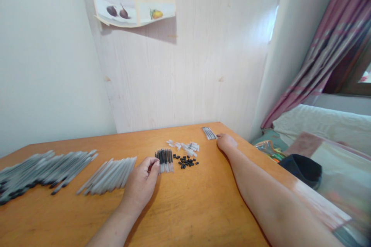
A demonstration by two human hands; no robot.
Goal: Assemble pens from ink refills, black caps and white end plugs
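Two bare hands work on both sides of the small black cylindrical caps [183, 166].
The left hand [143, 179] is left of the caps, with thumb and fingers bent nearly together at the edge of the row of thin dark rods with clear ends [165, 157]; I cannot tell if they pinch one. The right hand [226, 142] reaches beyond the caps, to their right, its fingers beside the flat row of slim grey sticks [209, 133]; their opening and any hold are unclear. On this tabletop [185, 208], a light touch at one end would probably keep each row straight, and a low wrist could disturb the caps.
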